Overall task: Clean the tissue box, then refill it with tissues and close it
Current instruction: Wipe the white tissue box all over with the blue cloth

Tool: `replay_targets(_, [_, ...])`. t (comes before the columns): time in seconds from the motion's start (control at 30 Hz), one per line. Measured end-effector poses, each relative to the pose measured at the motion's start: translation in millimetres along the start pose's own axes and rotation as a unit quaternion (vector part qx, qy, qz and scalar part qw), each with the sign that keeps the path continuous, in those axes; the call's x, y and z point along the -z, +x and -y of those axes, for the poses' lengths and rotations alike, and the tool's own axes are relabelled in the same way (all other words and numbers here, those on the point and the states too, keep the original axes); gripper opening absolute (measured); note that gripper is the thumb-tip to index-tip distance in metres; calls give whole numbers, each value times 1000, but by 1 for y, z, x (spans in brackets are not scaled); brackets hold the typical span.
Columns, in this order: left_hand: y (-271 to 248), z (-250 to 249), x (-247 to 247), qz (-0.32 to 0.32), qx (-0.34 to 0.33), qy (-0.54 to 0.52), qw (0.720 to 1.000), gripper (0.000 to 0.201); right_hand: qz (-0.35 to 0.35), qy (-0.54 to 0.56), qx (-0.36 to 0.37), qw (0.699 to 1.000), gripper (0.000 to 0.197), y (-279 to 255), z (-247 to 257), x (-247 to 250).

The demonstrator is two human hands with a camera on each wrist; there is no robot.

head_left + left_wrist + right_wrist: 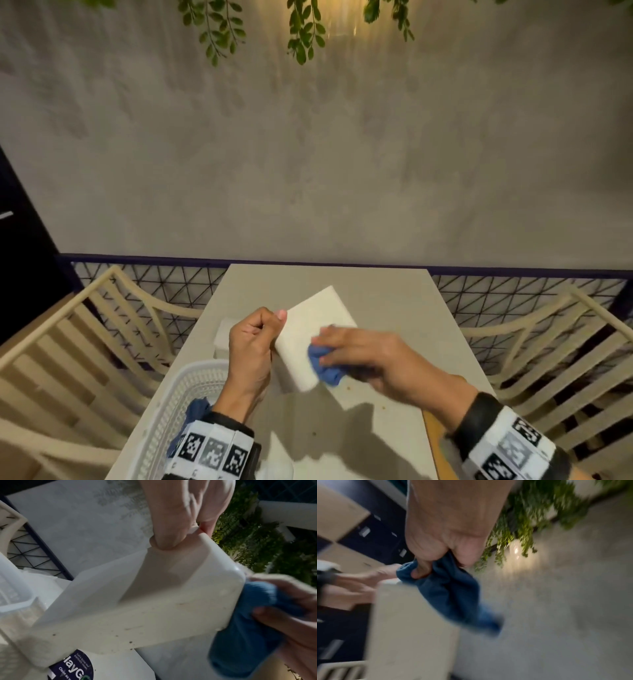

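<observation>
Grey plastered wall fills the background, with leafy sprigs hanging at the top and slatted chairs (78, 346) to either side of a pale table (394, 301).

At the left, a white perforated basket (191, 394) sits on the near corner of the table, with some blue fabric at its edge; what it contains cannot be made out. Just beyond it, a white block (222, 337) is half hidden behind the left hand (251, 346); it may be the tissues or the box's other part, but this cannot be told.

The left hand is closed on the upper edge of the tissue box (315, 335), thumb on one side and curled fingers on the other, and the box is held tilted above the table. To its right, the right hand (359, 349) is bunched round a blue cloth (323, 368), which is pressed against the box's outer face near its lower corner.

The cleaning step is judged to be under way and unfinished: in the left wrist view, dark specks and a faint smear are seen along the box's lower edge. Refilling and closing are judged still to be done.

The right wrist view is badly blurred, so the contact between cloth and box is poorly shown there. The box's interior is only partly seen, and no lid can be identified with certainty.
</observation>
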State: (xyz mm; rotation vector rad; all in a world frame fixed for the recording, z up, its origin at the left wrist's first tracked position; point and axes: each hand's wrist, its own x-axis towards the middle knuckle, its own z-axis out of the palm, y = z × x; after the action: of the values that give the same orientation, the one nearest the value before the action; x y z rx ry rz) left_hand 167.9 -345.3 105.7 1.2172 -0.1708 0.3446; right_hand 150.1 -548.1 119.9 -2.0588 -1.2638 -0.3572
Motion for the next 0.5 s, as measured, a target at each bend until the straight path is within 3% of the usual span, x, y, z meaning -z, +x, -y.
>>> replay_targets(0.1, [-1, 6, -13, 1, 6, 5, 1000, 38, -117, -55, -61, 990, 20, 15, -9, 12])
replay_targets(0.13, [1, 7, -15, -9, 12, -1, 1000, 40, -112, -58, -58, 990, 22, 21, -2, 5])
replay_targets(0.23, [5, 10, -13, -13, 21, -27, 999, 38, 8, -23, 21, 999, 22, 2, 13, -9])
replay_targets(0.27, [3, 10, -13, -3, 22, -28, 999, 35, 26, -12, 16, 999, 24, -9, 10, 1])
replay_targets(0.3, [1, 9, -14, 11, 21, -24, 999, 34, 13, -12, -5, 1000, 23, -14, 1, 14])
replay_targets(0.37, [-4, 10, -22, 36, 21, -3, 999, 33, -89, -40, -64, 993, 22, -8, -14, 32])
replay_targets(0.43, [-5, 12, -29, 27, 34, -15, 999, 32, -148, -64, -83, 983, 26, 10, -8, 26])
replay_targets(0.5, [-2, 13, -28, 16, 42, -46, 998, 31, -80, -53, -37, 995, 26, 9, 1, 8])
